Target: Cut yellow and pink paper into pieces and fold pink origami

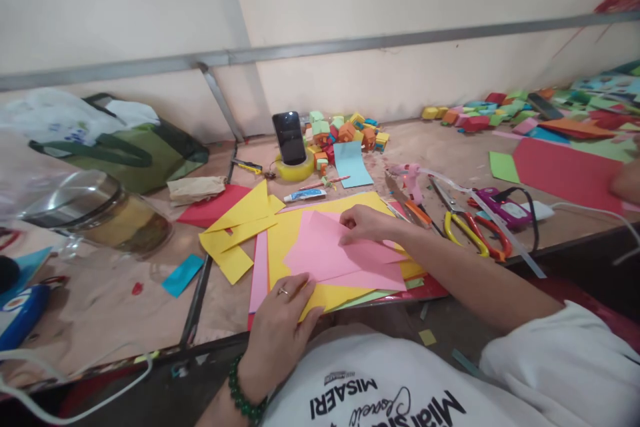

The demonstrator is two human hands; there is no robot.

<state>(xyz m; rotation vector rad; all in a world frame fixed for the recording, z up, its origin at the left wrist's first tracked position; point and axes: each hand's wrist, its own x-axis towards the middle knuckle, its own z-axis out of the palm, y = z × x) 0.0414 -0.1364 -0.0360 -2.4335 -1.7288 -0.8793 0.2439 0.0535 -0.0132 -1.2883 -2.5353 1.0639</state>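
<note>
A pink sheet of paper [320, 247] lies over yellow paper [280, 240], with another pink piece [380, 275] partly beneath it. My right hand [367, 223] has its fingers curled in at the pink sheet's upper right, closed on the paper; the fingertips are partly hidden. At the lower left corner of the pink sheet, my left hand [283, 320] rests on the stack, thumb apart from the fingers. A ring and a green bead bracelet [243, 390] are on that side. Folded yellow strips [240, 230] lie left of the stack.
Scissors [465, 227], a pink glue gun [411, 180] and a purple device [510, 210] lie to the right. Behind are a phone [290, 138] on a tape roll [296, 170] and small paper boxes [345, 133]. A jar [110, 213] stands left. Another person's hand [626, 181] is far right.
</note>
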